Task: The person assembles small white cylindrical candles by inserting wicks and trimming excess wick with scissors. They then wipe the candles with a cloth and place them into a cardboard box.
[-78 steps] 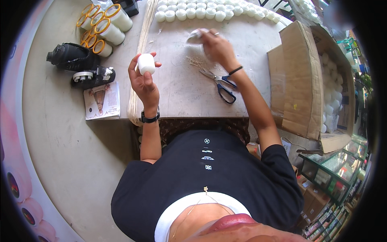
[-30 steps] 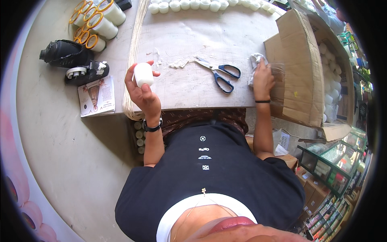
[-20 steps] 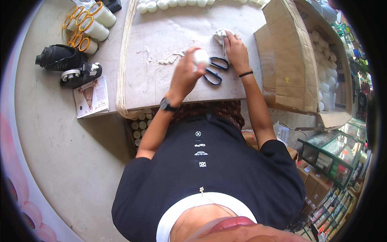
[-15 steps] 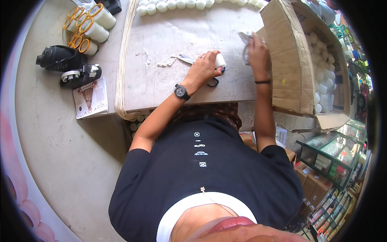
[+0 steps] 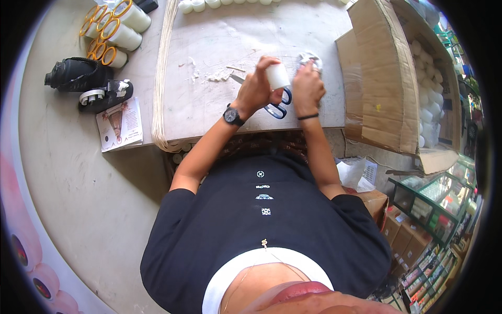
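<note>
My left hand, wearing a black watch, is closed around a short white candle, tilted above the table. Just to its right, my right hand grips a crumpled white cloth; motion blurs the fingers a little. A small gap separates the cloth from the candle. Scissors with dark blue handles lie under and beside my left hand, which hides their middle. White shavings are scattered left of the blade.
An open cardboard box of white candles stands at the right. More candles line the table's far edge. A bundle of pale cords runs along the left. Beyond it are a black bottle, a leaflet and gold-rimmed white cylinders.
My right hand has come left with the cloth, closer to the candle. The candle in my left hand is turned more upright, and more of the scissors' handles shows.
</note>
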Available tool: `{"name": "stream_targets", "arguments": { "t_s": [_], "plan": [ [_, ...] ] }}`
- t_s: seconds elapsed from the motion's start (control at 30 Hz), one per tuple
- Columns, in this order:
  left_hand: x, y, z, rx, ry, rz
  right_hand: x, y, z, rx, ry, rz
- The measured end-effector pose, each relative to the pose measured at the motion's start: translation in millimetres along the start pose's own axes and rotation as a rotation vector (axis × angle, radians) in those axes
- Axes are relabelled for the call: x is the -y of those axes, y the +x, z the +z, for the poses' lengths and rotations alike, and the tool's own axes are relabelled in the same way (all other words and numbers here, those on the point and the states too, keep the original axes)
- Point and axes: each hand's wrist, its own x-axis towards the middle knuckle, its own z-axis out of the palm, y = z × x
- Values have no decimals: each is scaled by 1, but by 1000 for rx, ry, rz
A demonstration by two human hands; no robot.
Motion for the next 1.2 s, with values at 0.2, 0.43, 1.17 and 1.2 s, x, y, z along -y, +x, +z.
{"name": "stream_targets", "arguments": {
  "t_s": [0.2,0.43,1.17,1.2],
  "plan": [
    [-56,3,-90,-661,-304,-47,75,4,10,40,278,-286],
    [-78,-65,-223,-923,-168,-317,130,-12,-80,-1,561,-460],
    [-57,-38,-227,-798,-183,-449,139,-26,17,60,9,-150],
    [-56,-30,-225,-778,-176,-458,119,-33,8,55,-70,-101]
  ]
}}
